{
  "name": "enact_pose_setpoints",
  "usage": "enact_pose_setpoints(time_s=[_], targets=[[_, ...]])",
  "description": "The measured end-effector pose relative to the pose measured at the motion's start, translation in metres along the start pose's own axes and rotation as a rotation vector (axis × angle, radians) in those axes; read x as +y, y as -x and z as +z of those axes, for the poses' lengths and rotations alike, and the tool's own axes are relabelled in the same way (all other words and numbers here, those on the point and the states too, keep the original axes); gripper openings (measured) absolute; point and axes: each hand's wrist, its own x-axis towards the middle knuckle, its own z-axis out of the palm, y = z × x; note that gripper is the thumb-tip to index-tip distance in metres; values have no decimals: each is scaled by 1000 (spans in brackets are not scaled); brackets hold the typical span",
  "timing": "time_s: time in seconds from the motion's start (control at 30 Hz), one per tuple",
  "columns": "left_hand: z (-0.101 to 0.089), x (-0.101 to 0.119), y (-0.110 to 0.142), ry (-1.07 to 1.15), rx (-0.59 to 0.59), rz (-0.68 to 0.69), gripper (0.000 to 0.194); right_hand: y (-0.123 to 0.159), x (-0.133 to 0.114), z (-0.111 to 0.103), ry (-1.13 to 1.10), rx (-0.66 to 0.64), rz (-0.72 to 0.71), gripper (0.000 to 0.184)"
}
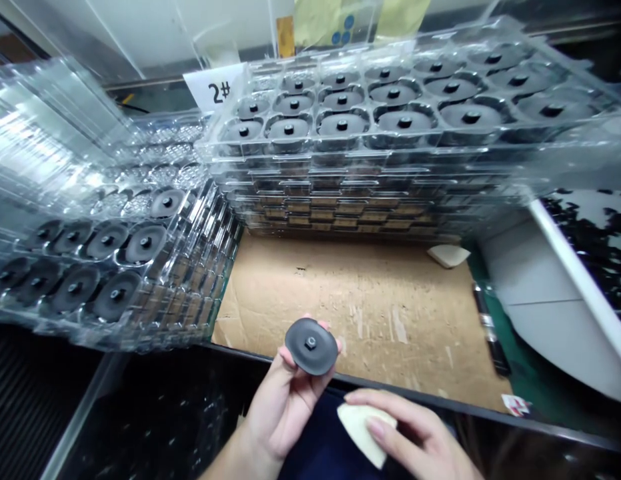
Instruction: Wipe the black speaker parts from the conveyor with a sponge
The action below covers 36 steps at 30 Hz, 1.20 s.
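Observation:
A dark grey oval disc (301,348) with a small raised hub at its centre rests on the fingertips of my left hand (285,413), which grips it by the rim just over the front edge of the cardboard. To the right and lower, my right hand (420,433) pinches a pale cream wedge-shaped sponge (363,430) between thumb and fingers. A gap separates the sponge from the disc. My left palm faces up, and the disc's hub side is turned towards me.
Behind the cardboard (270,287) stands a tall stack of clear trays (350,163) holding similar discs. Another tray stack (185,267) rises on the left, partly filled. At right lie a second sponge wedge (449,255), a black pen (490,333) and a white bin (555,307) with black pieces.

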Motion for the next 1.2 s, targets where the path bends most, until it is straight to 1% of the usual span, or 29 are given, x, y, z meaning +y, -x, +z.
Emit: enact_pose_setpoints(time_s=[0.07, 0.13, 0.2, 0.23, 0.3, 0.33, 0.37, 0.4, 0.47, 0.5, 0.53, 0.6, 0.63, 0.67, 0.7, 0.73, 0.77, 0.8, 0.83, 0.9, 0.93, 0.97, 1.0, 1.03, 1.07, 1.1, 1.13, 1.17, 1.2], targets=[[1, -2, 2, -26, 8, 13, 30, -4, -5, -3, 39, 108, 33, 22], [2, -5, 5, -70, 25, 30, 33, -7, -20, -6, 115, 230, -18, 22], [3, -9, 8, -122, 39, 69, 38, -8, -38, -4, 176, 303, -180, 23], [3, -12, 9, -148, 38, 94, 40, -9, -47, -1, 214, 314, -291, 24], [3, -15, 12, -197, 41, 114, 41, -9, -62, 9, 329, 319, -571, 28], [3, -15, 13, -226, 53, 111, 42, -10, -67, 14, 397, 291, -692, 29], [2, -16, 14, -254, 71, 106, 43, -10, -70, 18, 457, 237, -770, 30], [2, -15, 14, -280, 96, 109, 44, -12, -73, 22, 500, 167, -798, 29], [1, -15, 15, -327, 124, 132, 45, -15, -76, 26, 536, 15, -743, 27], [1, -16, 15, -342, 114, 142, 44, -17, -78, 27, 545, -5, -705, 27], [2, -17, 16, -350, 96, 141, 41, -19, -79, 28, 553, 41, -705, 26], [3, -19, 17, -357, 50, 117, 36, -19, -80, 28, 558, 173, -785, 26], [3, -19, 19, -352, 17, 102, 37, -18, -79, 27, 547, 203, -830, 26], [3, -19, 20, -338, -13, 91, 41, -14, -78, 25, 540, 191, -860, 26], [4, -18, 21, -320, -41, 75, 46, -10, -76, 21, 541, 133, -865, 27], [4, -17, 21, -301, -66, 53, 52, -5, -73, 16, 555, 68, -848, 27], [4, -16, 22, -284, -81, 28, 56, 1, -71, 10, 583, 30, -818, 27], [5, -16, 21, -270, -89, -3, 59, 6, -69, 4, 627, 30, -781, 27], [6, -15, 21, -263, -91, -32, 60, 10, -68, -1, 682, 59, -738, 27], [11, -15, 20, -282, -103, -113, 51, 13, -72, -6, 792, 132, -694, 26], [14, -16, 20, -298, -108, -157, 45, 12, -77, -6, 835, 159, -714, 26], [16, -16, 20, -312, -108, -195, 39, 8, -82, -5, 853, 157, -773, 27], [19, -15, 21, -324, -107, -223, 33, 2, -88, -4, 837, 118, -864, 31], [20, -14, 23, -333, -102, -236, 29, -4, -92, -5, 793, 47, -948, 37], [21, -13, 25, -345, -103, -233, 25, -11, -95, -6, 735, -24, -1003, 41], [21, -12, 27, -352, -113, -213, 24, -18, -95, -9, 685, -66, -1012, 41], [19, -10, 29, -352, -135, -188, 24, -24, -91, -13, 652, -69, -980, 38], [16, -9, 31, -341, -162, -167, 25, -28, -84, -17, 636, -28, -910, 32], [13, -8, 32, -317, -189, -148, 28, -30, -73, -21, 629, 44, -817, 27]])
